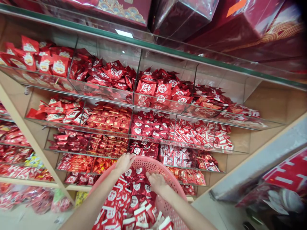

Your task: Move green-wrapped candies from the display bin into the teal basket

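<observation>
A pink perforated plastic basket (pixel 165 174), full of small red candy packets (pixel 130 201), is held up against the lower glass shelves. My left hand (pixel 124 162) grips the basket's far rim, fingers curled over it. Inside the basket, my right hand (pixel 157 182) rests on the packets with its fingers bent down among them; whether it holds one is hidden.
Tiered glass shelves (pixel 134 99) with dividers hold heaps of red wrapped sweets (pixel 155 89). Large red gift boxes (pixel 216 19) stand on the top shelf. A wooden frame post (pixel 31 137) slants at the left. More red goods (pixel 287 179) lie at the right.
</observation>
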Demonstrator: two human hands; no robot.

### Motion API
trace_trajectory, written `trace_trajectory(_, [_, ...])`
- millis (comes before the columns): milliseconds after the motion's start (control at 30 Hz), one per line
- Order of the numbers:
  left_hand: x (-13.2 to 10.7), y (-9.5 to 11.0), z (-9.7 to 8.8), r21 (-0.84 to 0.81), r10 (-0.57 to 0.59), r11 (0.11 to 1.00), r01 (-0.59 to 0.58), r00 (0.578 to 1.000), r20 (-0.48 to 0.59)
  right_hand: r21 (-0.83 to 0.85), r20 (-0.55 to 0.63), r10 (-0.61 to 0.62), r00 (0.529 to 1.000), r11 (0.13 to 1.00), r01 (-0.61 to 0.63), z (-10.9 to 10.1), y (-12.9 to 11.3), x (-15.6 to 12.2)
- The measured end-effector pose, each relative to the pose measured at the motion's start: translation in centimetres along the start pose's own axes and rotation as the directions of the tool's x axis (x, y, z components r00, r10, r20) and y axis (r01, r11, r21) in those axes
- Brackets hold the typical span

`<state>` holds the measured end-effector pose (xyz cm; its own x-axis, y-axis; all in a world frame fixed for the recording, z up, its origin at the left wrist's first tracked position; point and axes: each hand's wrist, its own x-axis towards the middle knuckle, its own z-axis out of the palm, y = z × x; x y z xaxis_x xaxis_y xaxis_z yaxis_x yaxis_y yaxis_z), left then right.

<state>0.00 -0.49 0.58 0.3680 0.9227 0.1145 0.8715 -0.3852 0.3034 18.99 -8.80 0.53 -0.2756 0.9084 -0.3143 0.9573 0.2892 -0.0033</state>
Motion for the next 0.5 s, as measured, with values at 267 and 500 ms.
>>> trace_trajectory(267, [0.0, 0.1, -0.1, 0.002, -0.026, 1.0, 0.026, 1.0, 0.008, 0.054, -0.092, 0.038, 0.995, 0.998, -0.033, -0.1, -0.2, 0.7])
trace_trajectory(500, [0.0, 0.0, 0.1, 0.015, 0.002, 1.0, -0.001, 1.0, -0.02, 0.141, -0.15, 0.007, 0.989, 0.99, 0.014, -3.8, 0.7, -0.7])
